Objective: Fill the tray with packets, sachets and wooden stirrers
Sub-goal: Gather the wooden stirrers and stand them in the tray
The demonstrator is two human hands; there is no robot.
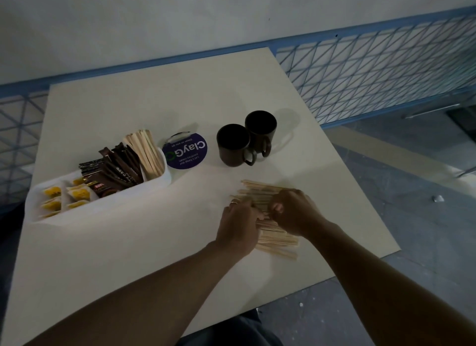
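Note:
A white tray (164, 177) stands at the table's left. It holds yellow sachets (77, 193), dark brown packets (118, 168) and a leaning bunch of wooden stirrers (146, 152) at its right end. A loose pile of wooden stirrers (275, 238) lies flat on the table to the right of centre. My left hand (239, 227) and my right hand (296, 211) both lie on this pile with fingers curled round stirrers, the left from the left side, the right from the right. The hands hide the middle of the pile.
Two dark mugs (234, 144) (261, 130) stand side by side behind the pile. A round purple card (186, 151) lies between the mugs and the tray. The pale table (128, 255) ends close on the right, with blue mesh fencing (373, 70) beyond.

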